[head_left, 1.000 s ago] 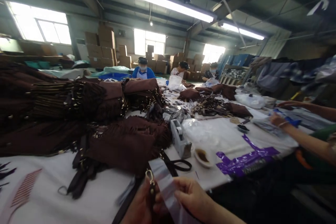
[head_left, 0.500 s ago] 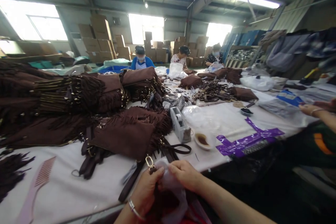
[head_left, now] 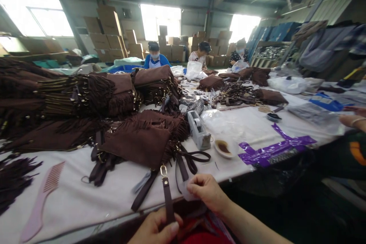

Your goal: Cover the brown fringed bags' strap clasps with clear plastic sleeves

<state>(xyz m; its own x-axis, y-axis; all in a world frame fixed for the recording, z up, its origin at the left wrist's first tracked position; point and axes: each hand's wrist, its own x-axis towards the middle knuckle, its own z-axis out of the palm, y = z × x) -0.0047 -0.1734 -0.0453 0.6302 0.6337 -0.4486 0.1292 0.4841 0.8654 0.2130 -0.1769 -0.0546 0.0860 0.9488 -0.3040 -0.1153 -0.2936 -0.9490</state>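
Note:
At the table's front edge, my left hand [head_left: 160, 227] grips a dark brown wrist strap [head_left: 167, 198], which stands up from the fingers with a gold clasp [head_left: 163, 170] at its top. Just right of it, my right hand [head_left: 206, 191] pinches a thin, whitish translucent plastic piece [head_left: 189, 190]. Behind both hands lies a brown fringed bag [head_left: 140, 143], with more dark straps [head_left: 197, 156] at its right corner. Another strap [head_left: 144, 192] with a grey tag hangs toward the front edge, left of the held one.
A pink comb [head_left: 42, 202] lies at left, near stacked brown bags [head_left: 71, 95]. Beyond my right hand are a tape dispenser [head_left: 199, 131], a small dish of brown liquid [head_left: 223, 148] and purple tape [head_left: 274, 150]. A co-worker's hand [head_left: 354, 120] is at the right edge.
My left hand has moved down along the strap, exposing its length below the clasp. The plastic has come away from the left hand and stays in my right hand, now apart from it.

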